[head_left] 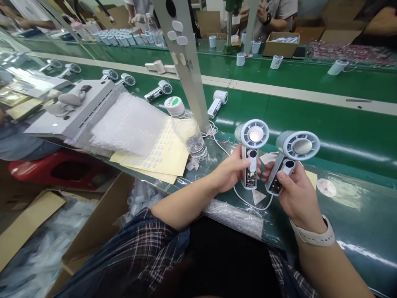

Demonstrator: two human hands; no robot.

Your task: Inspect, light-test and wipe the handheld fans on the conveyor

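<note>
My left hand (232, 169) is closed round the handle of a pale blue handheld fan (254, 134), its thumb on the front of the handle. Beside it, my right hand (297, 194) grips a second handheld fan (300, 145), tilted to the right. Both fans have round ribbed heads with silver centres, and bare circuit boards show in their open handles. A white cable (252, 205) runs along the bench to the lower end of the right fan. The two fans stand close together, apart from each other, above the bench edge.
A clear bottle (195, 138) and yellow sheets with white stickers (155, 159) lie to the left, by bubble wrap (127, 120). More fans lie along the green conveyor (279, 107). A metal post (189, 70) rises ahead. An open carton (93, 219) stands below left. Other people work across the line.
</note>
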